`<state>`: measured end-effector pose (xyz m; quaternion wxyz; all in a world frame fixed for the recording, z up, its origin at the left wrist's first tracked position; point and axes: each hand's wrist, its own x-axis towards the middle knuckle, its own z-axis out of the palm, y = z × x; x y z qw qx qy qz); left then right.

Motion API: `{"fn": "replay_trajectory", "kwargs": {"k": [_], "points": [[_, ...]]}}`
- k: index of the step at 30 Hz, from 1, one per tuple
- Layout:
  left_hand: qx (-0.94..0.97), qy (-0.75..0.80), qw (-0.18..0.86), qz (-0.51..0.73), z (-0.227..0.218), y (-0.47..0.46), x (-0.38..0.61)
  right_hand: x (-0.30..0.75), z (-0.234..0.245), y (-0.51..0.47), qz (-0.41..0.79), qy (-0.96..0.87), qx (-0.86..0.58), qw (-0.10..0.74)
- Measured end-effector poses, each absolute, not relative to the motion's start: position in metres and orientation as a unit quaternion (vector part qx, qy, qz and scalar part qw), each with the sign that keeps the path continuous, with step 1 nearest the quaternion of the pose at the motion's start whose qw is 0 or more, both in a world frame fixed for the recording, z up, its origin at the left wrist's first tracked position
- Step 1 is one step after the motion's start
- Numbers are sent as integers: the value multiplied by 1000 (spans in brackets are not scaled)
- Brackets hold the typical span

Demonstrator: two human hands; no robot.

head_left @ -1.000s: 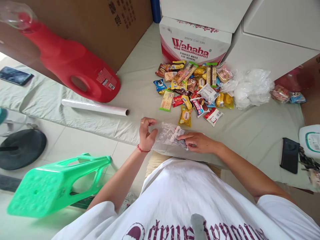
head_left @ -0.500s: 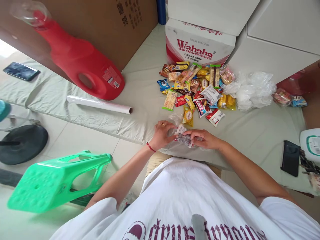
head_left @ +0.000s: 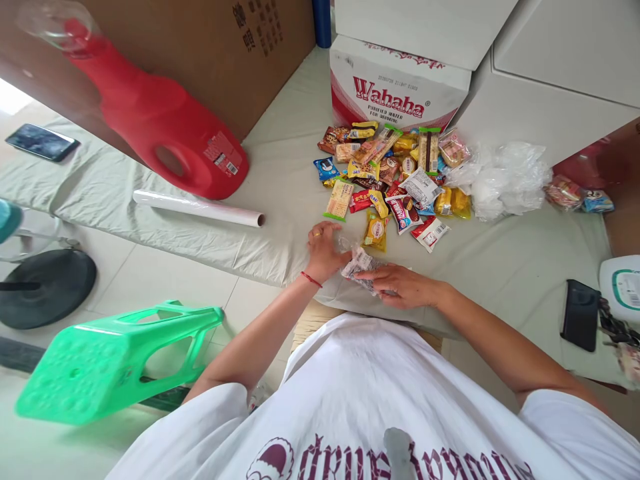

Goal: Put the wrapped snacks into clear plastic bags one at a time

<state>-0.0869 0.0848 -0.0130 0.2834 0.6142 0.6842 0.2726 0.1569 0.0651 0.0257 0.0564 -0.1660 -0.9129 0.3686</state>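
A small snack packet (head_left: 359, 264) in clear wrapping with a pale printed label and dark contents lies at the table's front edge, between my hands. My right hand (head_left: 407, 285) is closed on its right side, the index finger stretched across the top. My left hand (head_left: 326, 255) is at its left, fingers extended forward and apart from the thumb, whose tip is at the packet's left edge. Crinkled clear plastic (head_left: 344, 243) shows between that thumb and the fingers. Just beyond lies a yellow snack packet (head_left: 375, 230).
A pile of wrapped snacks (head_left: 387, 170) lies before a Wahaha carton (head_left: 400, 87). Clear plastic bags (head_left: 510, 180) are to its right. At left are a plastic-film roll (head_left: 200, 208), a red jug (head_left: 175, 133) and a phone (head_left: 43, 143). A green stool (head_left: 80, 367) is on the floor.
My left hand has moved slightly forward and its fingers have straightened away from the thumb. The right hand has shifted lower, its index finger now lying across the packet.
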Motion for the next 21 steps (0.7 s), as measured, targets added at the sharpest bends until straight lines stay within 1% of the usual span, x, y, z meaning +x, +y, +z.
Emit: {"fn": "replay_trajectory", "kwargs": {"k": [2, 5, 7, 9, 11, 12, 14, 17, 19, 21], "points": [[627, 669, 300, 261, -12, 93, -98, 153, 26, 62, 329, -929, -166, 29], [656, 564, 432, 257, -8, 99, -118, 149, 27, 59, 294, -938, -184, 3], [608, 517, 524, 298, -5, 97, -128, 147, 28, 58, 276, -941, -195, -7], [509, 535, 575, 353, -2, 92, -132, 145, 28, 58, 262, -944, -200, -14], [427, 588, 577, 373, 2, 84, -129, 144, 27, 57, 252, -947, -199, -17], [415, 616, 562, 365, 4, 80, -126, 144, 27, 57, 246, -949, -197, -18], [452, 663, 504, 320, 9, 71, -119, 143, 27, 56, 237, -952, -195, -19], [543, 682, 434, 228, 18, 61, -111, 144, 27, 55, 230, -953, -195, -24], [565, 670, 431, 216, 23, 55, -106, 145, 26, 55, 225, -954, -197, -25], [578, 639, 446, 242, 26, 49, -97, 145, 23, 54, 216, -956, -195, -24]]}}
